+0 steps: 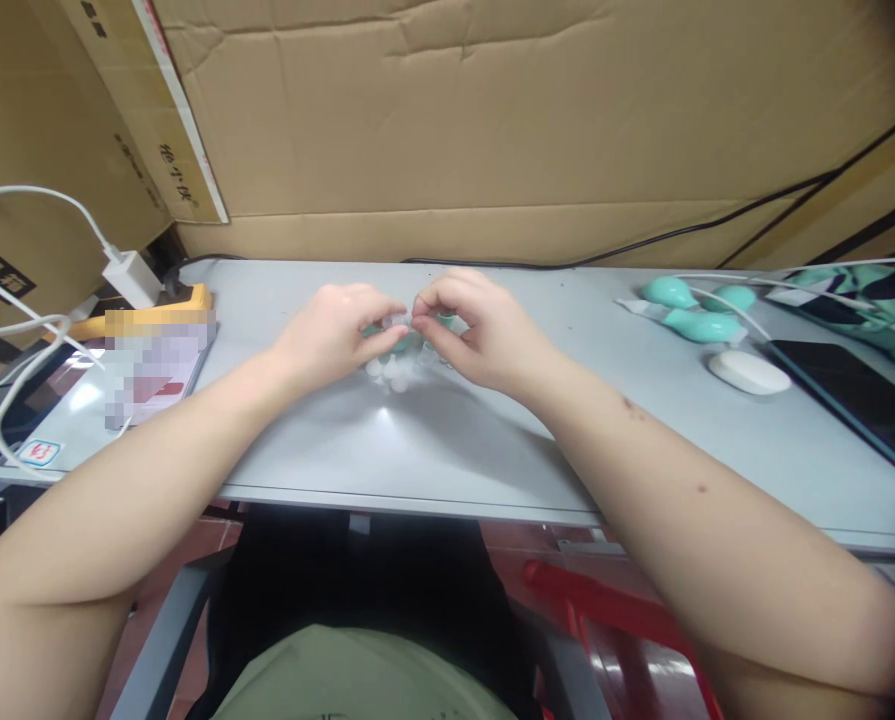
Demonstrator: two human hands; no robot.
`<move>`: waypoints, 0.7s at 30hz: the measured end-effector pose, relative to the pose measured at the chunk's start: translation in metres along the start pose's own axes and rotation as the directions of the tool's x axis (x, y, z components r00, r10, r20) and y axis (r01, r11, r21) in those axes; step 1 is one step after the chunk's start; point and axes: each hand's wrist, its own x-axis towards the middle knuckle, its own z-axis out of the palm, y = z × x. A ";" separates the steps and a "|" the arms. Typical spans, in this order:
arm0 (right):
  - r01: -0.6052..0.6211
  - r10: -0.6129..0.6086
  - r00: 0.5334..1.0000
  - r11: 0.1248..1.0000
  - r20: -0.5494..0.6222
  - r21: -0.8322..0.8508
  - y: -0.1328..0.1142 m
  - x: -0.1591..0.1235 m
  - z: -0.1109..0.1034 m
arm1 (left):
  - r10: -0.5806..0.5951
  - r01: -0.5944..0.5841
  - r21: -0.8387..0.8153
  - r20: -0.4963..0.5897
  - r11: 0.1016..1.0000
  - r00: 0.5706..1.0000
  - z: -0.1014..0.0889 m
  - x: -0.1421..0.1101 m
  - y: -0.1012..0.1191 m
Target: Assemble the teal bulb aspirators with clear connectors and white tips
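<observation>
While your left hand (340, 335) and right hand (471, 328) curl fingertips close, what they pinch too blurred to tell, small whitish pieces (397, 381) sit between the surface (327, 450)'s front and back edges; one stray knuckle could scatter them

From here I see small pieces (396, 381) on the desk (447, 455) near the left hand (334, 328) and right hand (484, 325), a charger (132, 279) leftward, a phone (856, 405) at right, cardboard (447, 130) behind the desk.
</observation>
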 end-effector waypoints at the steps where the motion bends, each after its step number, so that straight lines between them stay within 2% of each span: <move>1: 0.003 -0.003 1.000 1.000 0.014 0.000 0.001 0.000 0.000 | -0.001 0.000 0.019 0.020 1.000 1.000 0.000 0.000 0.000; 6: 0.012 -0.009 0.998 0.999 0.070 -0.043 0.004 0.000 0.000 | 0.004 -0.009 0.072 0.079 0.997 0.997 -0.002 -0.001 -0.002; 14: 0.062 -0.063 0.997 0.998 -0.052 -0.020 0.006 0.001 -0.003 | 0.007 -0.013 0.081 0.073 0.997 0.997 -0.005 0.001 0.002; 21: 0.050 -0.050 0.997 0.999 0.059 0.011 0.011 -0.001 0.004 | 0.026 -0.030 0.058 0.073 0.998 0.997 -0.003 0.000 0.002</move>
